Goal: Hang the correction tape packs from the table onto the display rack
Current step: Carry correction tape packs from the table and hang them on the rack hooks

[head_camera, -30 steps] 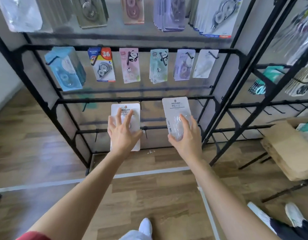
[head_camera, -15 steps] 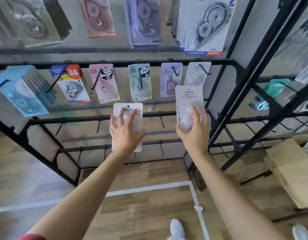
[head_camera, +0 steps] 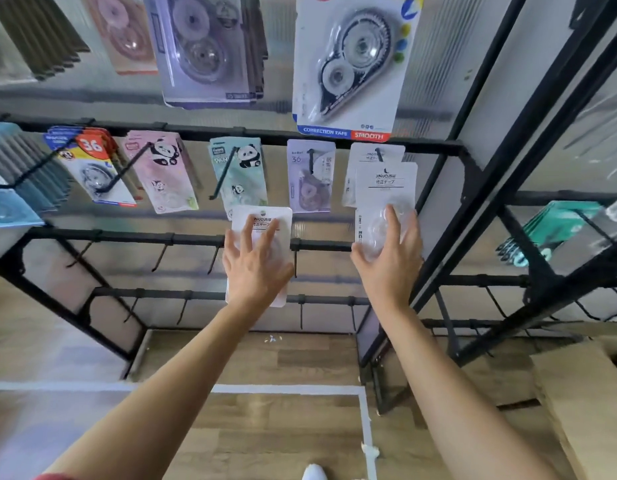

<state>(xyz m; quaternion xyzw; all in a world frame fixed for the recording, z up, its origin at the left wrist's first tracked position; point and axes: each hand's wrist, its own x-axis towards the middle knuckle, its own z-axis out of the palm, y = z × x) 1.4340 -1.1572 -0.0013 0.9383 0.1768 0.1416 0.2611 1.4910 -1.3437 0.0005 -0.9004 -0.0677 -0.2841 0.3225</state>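
1. Head view: the left hand (head_camera: 256,271) is holding a white card-and-clear-blister correction tape pack (head_camera: 262,218) upright in front of the black metal display rack (head_camera: 334,142). Its fingers are spreading flat over the pack's near face. The thumb seems to be hooking round the right edge, though blur is making that uncertain.
2. That pack is hovering across the rack's middle bar (head_camera: 133,236), just below a mint-green panda-print pack (head_camera: 239,174), and is hanging on no peg.
3. The right hand (head_camera: 390,268) is gripping a second white card-and-clear-blister correction tape pack (head_camera: 386,181) by its lower half. The forefinger is lying up the blister and the thumb is pressing at the left edge.
4. This second pack is overlapping a matching white hanging pack (head_camera: 364,155) on the rightmost black peg (head_camera: 379,154) of the upper rail. A dark hook tip is showing at the held pack's hang hole.
5. Leftward along that rail, a lilac pack (head_camera: 310,181), a pink panda-print pack (head_camera: 161,174), a pack marked 36 in red and yellow (head_camera: 92,161) and a stack of pale blue packs (head_camera: 9,202) are hanging.
6. Above, a large white card labelled CORRECTION TAPE SMOOTH (head_camera: 352,64) is hanging.
7. A brown cardboard box (head_camera: 587,403) is sitting at the lower right, and a white tape line (head_camera: 289,389) is crossing the wood-plank floor (head_camera: 265,438).
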